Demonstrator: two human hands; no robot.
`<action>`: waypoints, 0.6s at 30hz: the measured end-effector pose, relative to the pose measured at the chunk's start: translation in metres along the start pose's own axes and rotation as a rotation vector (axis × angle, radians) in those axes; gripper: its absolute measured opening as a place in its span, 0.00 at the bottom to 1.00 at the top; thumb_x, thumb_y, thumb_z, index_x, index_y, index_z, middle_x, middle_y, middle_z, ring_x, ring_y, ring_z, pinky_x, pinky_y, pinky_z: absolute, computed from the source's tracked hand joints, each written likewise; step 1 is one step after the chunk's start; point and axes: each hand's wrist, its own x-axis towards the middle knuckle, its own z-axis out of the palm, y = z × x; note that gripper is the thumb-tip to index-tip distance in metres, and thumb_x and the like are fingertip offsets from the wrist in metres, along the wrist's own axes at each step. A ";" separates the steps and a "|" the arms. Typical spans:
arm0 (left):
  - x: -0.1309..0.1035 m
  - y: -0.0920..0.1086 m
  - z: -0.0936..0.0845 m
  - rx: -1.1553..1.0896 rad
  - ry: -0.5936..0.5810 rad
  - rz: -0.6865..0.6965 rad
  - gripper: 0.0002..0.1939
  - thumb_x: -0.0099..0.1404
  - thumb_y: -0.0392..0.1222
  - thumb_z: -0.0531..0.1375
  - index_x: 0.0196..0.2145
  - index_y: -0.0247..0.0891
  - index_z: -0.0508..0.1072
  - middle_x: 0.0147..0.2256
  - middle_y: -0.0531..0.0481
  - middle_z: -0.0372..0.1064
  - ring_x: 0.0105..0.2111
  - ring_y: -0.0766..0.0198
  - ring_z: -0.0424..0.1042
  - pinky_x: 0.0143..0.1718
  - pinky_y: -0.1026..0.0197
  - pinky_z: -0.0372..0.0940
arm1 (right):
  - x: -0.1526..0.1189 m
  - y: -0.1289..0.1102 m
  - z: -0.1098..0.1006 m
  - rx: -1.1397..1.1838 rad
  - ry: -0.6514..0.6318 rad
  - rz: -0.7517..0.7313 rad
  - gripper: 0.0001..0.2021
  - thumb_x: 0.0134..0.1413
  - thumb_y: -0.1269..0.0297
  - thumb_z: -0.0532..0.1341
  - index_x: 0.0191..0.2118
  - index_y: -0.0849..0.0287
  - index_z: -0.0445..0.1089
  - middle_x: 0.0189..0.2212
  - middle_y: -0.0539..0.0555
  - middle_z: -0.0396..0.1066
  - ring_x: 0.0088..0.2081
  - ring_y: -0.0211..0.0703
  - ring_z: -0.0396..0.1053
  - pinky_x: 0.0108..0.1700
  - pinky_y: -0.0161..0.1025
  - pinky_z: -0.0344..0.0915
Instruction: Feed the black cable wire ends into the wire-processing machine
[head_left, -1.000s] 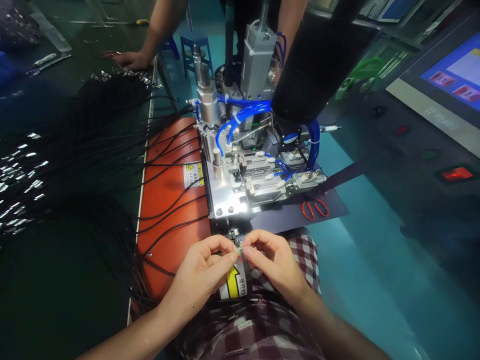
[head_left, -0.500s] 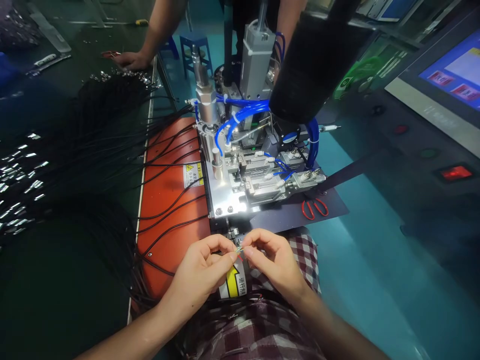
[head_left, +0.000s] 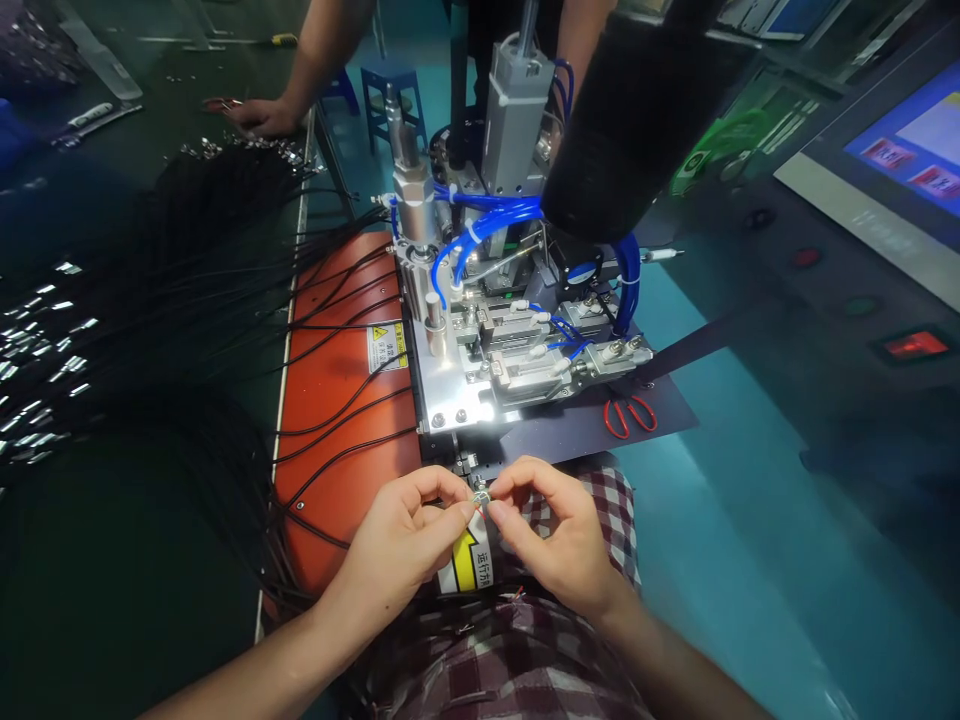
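Note:
My left hand (head_left: 405, 525) is closed in a pinch, thumb against forefinger, on the thin wires (head_left: 481, 497) of a cable end. The wires look pale and greenish, with a bit of red just below. From the right side, my right hand (head_left: 559, 525) pinches the same wires between thumb and forefinger. Both sets of fingertips are close together in front of the machine's near edge, above a yellow arrow label (head_left: 465, 562). How each wire lies between the fingers is too small to make out.
Ahead stands a metal machine (head_left: 525, 370) with blue air tubes (head_left: 499, 215). Black cables (head_left: 345, 400) cross its orange cover (head_left: 322, 535) from a dark table at left. Red-handled scissors (head_left: 630, 417) lie at right. A co-worker's hand (head_left: 262, 117) rests on the table. A screen panel (head_left: 862, 220) stands at right.
The wires between my fingertips appear more spread and curved than before. My right fingertips have shifted slightly to the right; my left hand has barely moved.

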 end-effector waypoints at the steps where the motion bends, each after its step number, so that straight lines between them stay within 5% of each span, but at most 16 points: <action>1: 0.000 -0.001 0.000 -0.005 -0.004 0.001 0.11 0.59 0.47 0.60 0.29 0.36 0.65 0.13 0.64 0.48 0.13 0.76 0.44 0.14 0.71 0.40 | -0.001 0.000 0.000 -0.026 -0.004 -0.025 0.03 0.51 0.73 0.60 0.32 0.58 0.67 0.25 0.49 0.66 0.26 0.38 0.64 0.29 0.35 0.62; 7: 0.001 -0.003 -0.002 -0.015 -0.014 0.007 0.10 0.60 0.46 0.59 0.30 0.36 0.65 0.12 0.64 0.47 0.13 0.76 0.43 0.14 0.71 0.39 | 0.002 0.001 -0.001 -0.103 -0.016 -0.096 0.03 0.50 0.72 0.61 0.30 0.58 0.68 0.25 0.50 0.67 0.27 0.39 0.65 0.30 0.37 0.63; 13: 0.000 -0.004 -0.003 -0.011 -0.007 0.004 0.11 0.60 0.46 0.60 0.30 0.36 0.65 0.12 0.64 0.46 0.13 0.76 0.43 0.14 0.70 0.40 | -0.003 0.002 0.008 0.079 -0.042 0.141 0.03 0.53 0.70 0.59 0.28 0.59 0.65 0.23 0.48 0.65 0.24 0.36 0.62 0.27 0.34 0.62; 18: -0.001 -0.003 -0.002 0.006 0.001 0.015 0.11 0.59 0.47 0.60 0.30 0.36 0.65 0.12 0.64 0.46 0.13 0.76 0.44 0.14 0.70 0.40 | -0.013 0.003 0.012 0.053 -0.009 0.137 0.03 0.53 0.70 0.58 0.30 0.59 0.66 0.26 0.50 0.66 0.27 0.38 0.63 0.31 0.35 0.62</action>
